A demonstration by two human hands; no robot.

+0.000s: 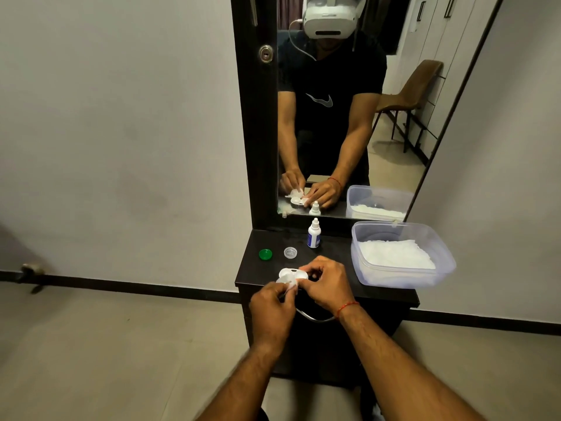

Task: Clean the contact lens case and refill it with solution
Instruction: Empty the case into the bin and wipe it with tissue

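The white contact lens case (287,273) lies on the dark dresser top (334,256) just in front of my hands. My right hand (324,284) grips the case from the right, fingers curled round its edge. My left hand (273,308) pinches a small white tissue (290,285) against the near side of the case. Two loose caps lie behind it: a green one (265,254) and a clear one (290,252). A small white solution bottle (314,233) with a blue label stands upright by the mirror.
A clear plastic tub (400,262) holding white tissues sits at the right of the dresser top. A tall mirror (334,117) rises behind, reflecting me and a chair. A metal drawer handle (315,318) curves below the front edge. Tiled floor lies to the left.
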